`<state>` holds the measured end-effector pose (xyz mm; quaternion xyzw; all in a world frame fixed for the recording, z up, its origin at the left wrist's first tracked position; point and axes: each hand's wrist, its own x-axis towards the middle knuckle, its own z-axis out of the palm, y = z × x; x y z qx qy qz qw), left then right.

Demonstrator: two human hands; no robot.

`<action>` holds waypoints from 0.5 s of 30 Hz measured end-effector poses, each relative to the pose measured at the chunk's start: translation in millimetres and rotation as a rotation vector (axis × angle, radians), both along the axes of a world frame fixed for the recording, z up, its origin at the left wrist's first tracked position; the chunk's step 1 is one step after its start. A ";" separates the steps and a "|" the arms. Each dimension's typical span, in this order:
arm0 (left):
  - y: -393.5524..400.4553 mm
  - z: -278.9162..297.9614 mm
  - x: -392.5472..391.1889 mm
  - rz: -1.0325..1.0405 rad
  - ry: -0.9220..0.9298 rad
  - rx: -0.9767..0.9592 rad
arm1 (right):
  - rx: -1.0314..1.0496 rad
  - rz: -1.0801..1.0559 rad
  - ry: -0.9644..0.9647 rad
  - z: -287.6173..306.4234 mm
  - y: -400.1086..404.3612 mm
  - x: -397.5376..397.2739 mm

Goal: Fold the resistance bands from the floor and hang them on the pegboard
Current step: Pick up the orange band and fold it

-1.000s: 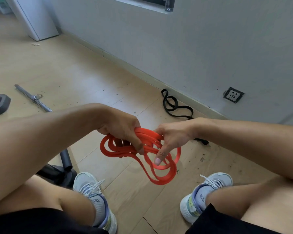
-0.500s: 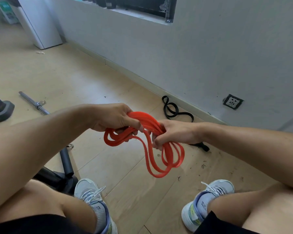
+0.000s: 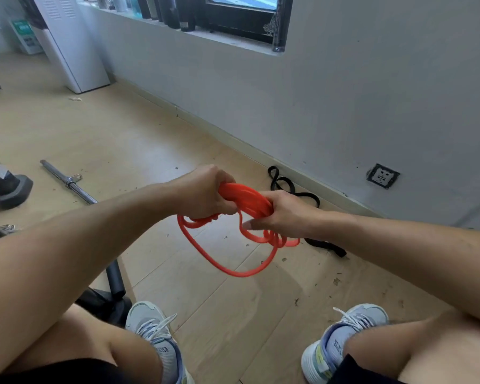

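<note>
An orange resistance band (image 3: pixel 248 200) is bunched in several loops between both hands above the wooden floor. My left hand (image 3: pixel 205 192) grips the left end of the bundle with its fingers curled round it. My right hand (image 3: pixel 281 214) grips the right end, thumb across the strands. One long loop (image 3: pixel 222 266) hangs down below the hands, and smaller loops dangle under the right hand. A black resistance band (image 3: pixel 284 187) lies on the floor by the wall, partly hidden behind my right hand and forearm. No pegboard is in view.
A steel bar (image 3: pixel 67 180) lies on the floor at the left, near a black equipment foot (image 3: pixel 10 188). A grey roller (image 3: pixel 115 278) stands by my left shoe (image 3: pixel 155 336). A wall socket (image 3: pixel 383 176) sits low on the grey wall. A white cabinet (image 3: pixel 72 42) stands at the back left.
Both hands rose and drew closer together with the orange band. The hanging loops shortened on the right and one long loop swung lower. The view tilted up, showing the window sill.
</note>
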<state>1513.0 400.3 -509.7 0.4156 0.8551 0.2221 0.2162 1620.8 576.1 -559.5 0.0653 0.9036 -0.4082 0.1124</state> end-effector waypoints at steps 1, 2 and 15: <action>-0.2 0.2 -1.5 -0.033 0.050 -0.040 | 0.017 0.005 0.000 0.1 2.9 0.5; -0.7 -0.1 -2.9 -0.064 0.091 -0.085 | 0.043 0.014 0.002 0.8 4.7 1.7; -0.6 -29.3 -4.4 -0.063 -0.085 -0.451 | 0.310 0.202 0.012 20.7 15.4 3.7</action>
